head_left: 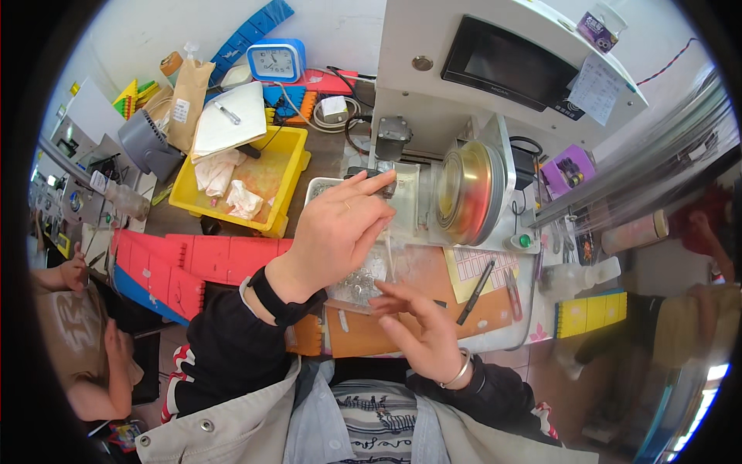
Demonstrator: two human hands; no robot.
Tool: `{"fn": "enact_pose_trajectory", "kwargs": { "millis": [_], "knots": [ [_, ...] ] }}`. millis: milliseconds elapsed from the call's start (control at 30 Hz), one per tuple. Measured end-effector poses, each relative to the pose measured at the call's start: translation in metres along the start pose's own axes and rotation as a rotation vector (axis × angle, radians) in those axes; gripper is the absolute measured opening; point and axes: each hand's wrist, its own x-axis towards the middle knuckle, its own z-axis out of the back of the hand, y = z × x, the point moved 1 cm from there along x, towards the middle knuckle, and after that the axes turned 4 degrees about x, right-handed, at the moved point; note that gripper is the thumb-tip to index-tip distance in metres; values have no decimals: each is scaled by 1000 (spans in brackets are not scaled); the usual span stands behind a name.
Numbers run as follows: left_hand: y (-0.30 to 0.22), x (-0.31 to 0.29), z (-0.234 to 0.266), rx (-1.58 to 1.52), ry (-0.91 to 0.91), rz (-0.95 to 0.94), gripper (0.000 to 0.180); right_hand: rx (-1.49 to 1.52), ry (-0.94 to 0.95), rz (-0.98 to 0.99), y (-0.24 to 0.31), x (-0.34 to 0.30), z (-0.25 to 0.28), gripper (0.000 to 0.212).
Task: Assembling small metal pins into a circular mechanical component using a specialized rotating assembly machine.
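Note:
My left hand (pixel 336 232) reaches over a white tray (pixel 315 185), its fingers stretched out beside the dark fitting at the front of a machine. Its thumb stands apart from the fingers, and I see nothing held. Lower and to the right, my right hand (pixel 423 329) hovers over an orange-brown mat (pixel 417 267), thumb and fingers apart and nothing visible in them. Small clear, shiny pieces (pixel 359 286) lie in the tray between the hands, too small to name. The machine (pixel 433 85) has a dark screen (pixel 506 66) and a round, gold-toned disc (pixel 460 189).
Left of the tray stands a yellow bin (pixel 269 220) with crumpled white cloths. Red foam strips (pixel 224 259) lie before it. A black pen (pixel 475 292) and tweezers (pixel 512 294) lie on the right. A blue clock (pixel 277 60) stands behind. Another person (pixel 93 340) sits at far left.

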Motion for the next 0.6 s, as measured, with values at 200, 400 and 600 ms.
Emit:
{"fn": "enact_pose_trajectory", "kwargs": {
  "millis": [200,400,600],
  "knots": [
    [1,-2,1,-11,5,13,8,406,-146,-145,-6,25,-7,44],
    [0,-2,2,-65,-6,38,6,600,-260,-176,-6,47,-19,43],
    [0,0,2,-108,-1,70,5,729,-389,-157,-12,61,-30,38]
  ]
}}
